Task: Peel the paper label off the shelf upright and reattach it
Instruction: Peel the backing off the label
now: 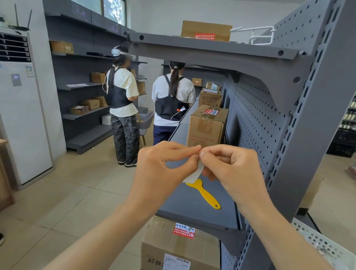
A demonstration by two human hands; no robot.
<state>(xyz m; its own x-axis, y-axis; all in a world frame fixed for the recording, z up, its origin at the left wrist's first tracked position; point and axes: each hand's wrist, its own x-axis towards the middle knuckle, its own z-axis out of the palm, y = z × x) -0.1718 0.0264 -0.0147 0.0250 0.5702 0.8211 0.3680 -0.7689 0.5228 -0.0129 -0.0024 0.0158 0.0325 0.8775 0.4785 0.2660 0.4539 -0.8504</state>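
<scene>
A small white paper label point(195, 172) hangs between my two hands, off the shelf. My left hand point(162, 170) and my right hand point(232, 174) both pinch its top edge with thumb and forefinger, fingertips almost touching. The hands are held in the air above the grey middle shelf point(189, 205), to the left of the grey slotted shelf upright point(302, 162). Most of the label's face is hidden behind my fingers.
A yellow plastic scraper point(204, 193) lies on the shelf under my hands. Cardboard boxes stand behind point(206, 127) and on the shelf below point(181, 253). A white basket point(332, 252) is at the right. Two people point(144, 106) stand in the aisle ahead.
</scene>
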